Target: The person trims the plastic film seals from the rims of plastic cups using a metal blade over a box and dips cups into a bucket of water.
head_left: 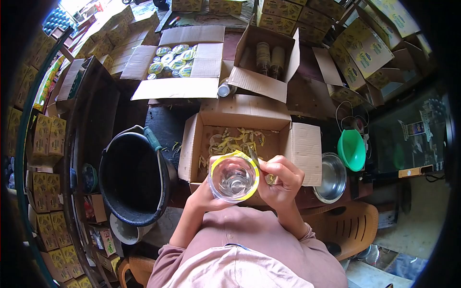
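My left hand [205, 196] is closed around a clear plastic cup [234, 181], its round mouth turned up toward me. A yellow band runs along part of the cup's rim. In my right hand [282, 180], a small dark knife [253, 154] is pinched, its blade against the right side of that rim. Just beyond both hands stands an open cardboard box [303, 149], with yellow and pale strips [235, 140] scattered over its bottom. My fingers hide part of the knife's handle.
A black bucket [108, 180] stands left; a steel bowl [333, 177] and green bowl [353, 151] sit right. Behind are a box [177, 89] of sealed cups [175, 60] and another box [259, 82] holding stacked cups. Printed cartons [362, 53] line the sides.
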{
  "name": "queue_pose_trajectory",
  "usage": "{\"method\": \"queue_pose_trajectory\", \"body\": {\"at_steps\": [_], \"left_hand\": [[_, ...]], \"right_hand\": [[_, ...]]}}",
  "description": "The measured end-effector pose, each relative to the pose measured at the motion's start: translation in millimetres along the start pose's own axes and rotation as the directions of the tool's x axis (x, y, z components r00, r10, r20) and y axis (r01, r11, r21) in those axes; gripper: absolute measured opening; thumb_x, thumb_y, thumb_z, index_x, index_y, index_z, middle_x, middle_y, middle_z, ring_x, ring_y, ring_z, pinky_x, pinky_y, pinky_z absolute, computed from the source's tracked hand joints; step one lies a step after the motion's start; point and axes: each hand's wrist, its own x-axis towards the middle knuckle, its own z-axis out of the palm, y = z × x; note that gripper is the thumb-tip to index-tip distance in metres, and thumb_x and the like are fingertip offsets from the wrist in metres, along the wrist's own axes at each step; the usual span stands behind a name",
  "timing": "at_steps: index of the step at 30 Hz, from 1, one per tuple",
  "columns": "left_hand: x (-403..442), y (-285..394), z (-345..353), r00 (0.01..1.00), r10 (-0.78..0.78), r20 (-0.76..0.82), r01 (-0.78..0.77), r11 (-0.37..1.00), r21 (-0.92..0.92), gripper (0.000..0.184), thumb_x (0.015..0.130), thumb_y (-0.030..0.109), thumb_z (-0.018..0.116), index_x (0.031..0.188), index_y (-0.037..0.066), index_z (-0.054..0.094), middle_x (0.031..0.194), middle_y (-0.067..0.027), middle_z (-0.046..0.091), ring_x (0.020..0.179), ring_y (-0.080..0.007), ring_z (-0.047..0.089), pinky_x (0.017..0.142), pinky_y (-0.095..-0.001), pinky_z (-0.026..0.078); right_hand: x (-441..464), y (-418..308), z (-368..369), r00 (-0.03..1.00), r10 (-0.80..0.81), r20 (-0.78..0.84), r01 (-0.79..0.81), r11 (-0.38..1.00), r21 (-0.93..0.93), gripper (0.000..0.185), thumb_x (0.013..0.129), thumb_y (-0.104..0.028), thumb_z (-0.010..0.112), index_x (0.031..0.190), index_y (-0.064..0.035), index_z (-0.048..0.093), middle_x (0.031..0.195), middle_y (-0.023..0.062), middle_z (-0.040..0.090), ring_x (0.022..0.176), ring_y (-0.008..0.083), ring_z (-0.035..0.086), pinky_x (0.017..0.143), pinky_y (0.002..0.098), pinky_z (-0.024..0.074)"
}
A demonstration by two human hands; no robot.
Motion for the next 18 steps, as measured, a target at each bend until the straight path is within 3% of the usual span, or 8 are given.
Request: {"method": "queue_pose_trajectory", "body": {"at_steps": [3,6,9,11,13,14,18], "left_hand": [[4.9,4.1,0.4,1.0,0.017,0.003,-0.017,0.996,-0.092,0.078,0.061,0.011,0.077,0.123,0.002,0.032,0.12,-0.0109,0.035,0.107,-0.0206,0.047,0.091,-0.0345,0.041],[1.0,4.4,-3.7,0.996,-0.072,0.058,0.072,0.997,0.002,0.077,0.06,0.011,0.077,0.122,0.002,0.033,0.119,-0.0108,0.035,0.106,-0.0207,0.047,0.09,-0.0342,0.04],[3.0,3.8,-5.7,0.995,-0.071,0.072,0.079,0.99,-0.12,0.075,0.06,0.011,0.076,0.121,0.002,0.034,0.116,-0.0105,0.036,0.106,-0.021,0.046,0.089,-0.0336,0.041],[5.0,3.1,-3.1,0.996,-0.088,0.017,0.09,0.973,-0.211,0.077,0.061,0.01,0.074,0.123,0.004,0.028,0.114,-0.0105,0.035,0.103,-0.0209,0.046,0.085,-0.0343,0.042],[6.8,1.7,-1.1,0.993,-0.11,-0.038,0.094,0.95,-0.297,0.08,0.062,0.01,0.072,0.125,0.006,0.022,0.113,-0.0104,0.035,0.101,-0.0208,0.046,0.082,-0.035,0.043],[4.8,-6.3,-1.0,0.995,-0.09,-0.05,0.073,0.957,-0.282,0.088,0.06,0.013,0.077,0.125,0.009,0.017,0.113,-0.0103,0.033,0.099,-0.0202,0.046,0.076,-0.0339,0.046],[8.5,-7.4,2.2,0.99,0.04,-0.138,-0.06,0.988,-0.143,0.092,0.055,0.016,0.085,0.12,0.01,0.021,0.109,-0.01,0.033,0.097,-0.0186,0.046,0.07,-0.0283,0.051]], "right_hand": [[1.7,0.6,-1.7,1.0,0.015,0.022,-0.016,0.999,0.034,0.017,0.062,0.008,0.069,0.074,-0.001,0.061,0.061,0.0076,0.057,0.051,0.0143,0.056,0.045,0.0224,0.0421],[0.9,2.8,-2.6,0.999,0.007,0.035,-0.008,0.999,0.033,0.017,0.062,0.008,0.069,0.074,-0.0011,0.061,0.061,0.0077,0.056,0.051,0.0145,0.056,0.045,0.0225,0.0418],[-0.2,4.9,-2.4,0.999,0.022,0.043,-0.023,0.999,0.038,0.017,0.062,0.008,0.069,0.074,-0.0014,0.061,0.061,0.0078,0.056,0.051,0.0147,0.055,0.044,0.023,0.0415],[0.4,7.0,-2.3,0.998,0.015,0.054,-0.02,0.997,0.078,0.017,0.062,0.008,0.069,0.075,-0.0017,0.062,0.061,0.0077,0.056,0.05,0.0151,0.055,0.044,0.0235,0.0412],[-2.3,8.6,0.4,0.999,-0.007,0.035,0.007,1.0,0.0,0.017,0.062,0.009,0.069,0.075,0.0001,0.062,0.062,0.0075,0.056,0.051,0.013,0.054,0.045,0.0216,0.0406],[-3.5,9.3,1.5,1.0,-0.018,0.025,0.019,0.999,-0.041,0.017,0.062,0.009,0.068,0.075,0.001,0.062,0.062,0.0073,0.056,0.051,0.012,0.054,0.046,0.0206,0.0402],[-4.6,11.7,3.9,0.998,-0.057,0.019,0.059,0.995,-0.079,0.017,0.062,0.009,0.068,0.075,0.0011,0.062,0.062,0.0074,0.056,0.051,0.0124,0.054,0.046,0.0212,0.0409]]}}
